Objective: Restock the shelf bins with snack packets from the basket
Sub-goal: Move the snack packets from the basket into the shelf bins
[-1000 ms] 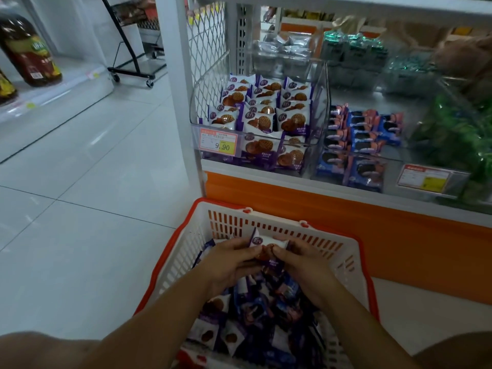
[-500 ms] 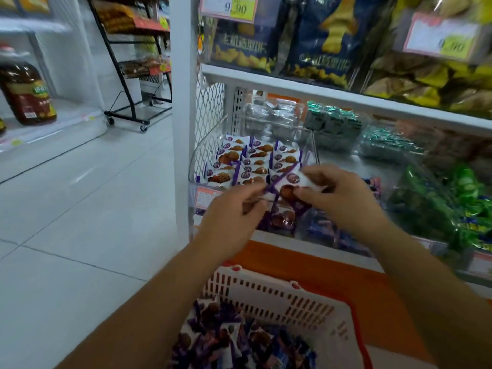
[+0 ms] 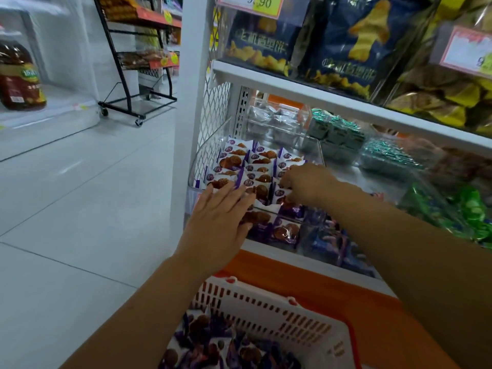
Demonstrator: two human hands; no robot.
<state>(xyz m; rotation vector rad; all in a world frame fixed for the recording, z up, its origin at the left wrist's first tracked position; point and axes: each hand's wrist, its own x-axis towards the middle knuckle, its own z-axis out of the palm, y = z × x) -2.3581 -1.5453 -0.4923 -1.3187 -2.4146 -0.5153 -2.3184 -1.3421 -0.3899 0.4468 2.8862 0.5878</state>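
Under both hands (image 3: 306, 182), snack packets (image 3: 259, 166) fill bin (image 3: 195, 166).

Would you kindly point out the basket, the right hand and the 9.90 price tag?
basket (image 3: 269, 306): head view, on its white slotted far wall.
right hand (image 3: 306, 183): head view, on the back of the hand.
9.90 price tag (image 3: 255, 2): head view, on the printed digits.

- Shelf bin (image 3: 210, 145): clear plastic, on the lower shelf, under both hands.
- Snack packets in bin (image 3: 259, 166): white and purple wrappers picturing brown biscuits, standing in tidy rows beyond the fingertips.
- Basket (image 3: 279, 312): white slatted plastic with red-orange rim, below the forearms, holding a loose heap of purple packets (image 3: 213, 344).
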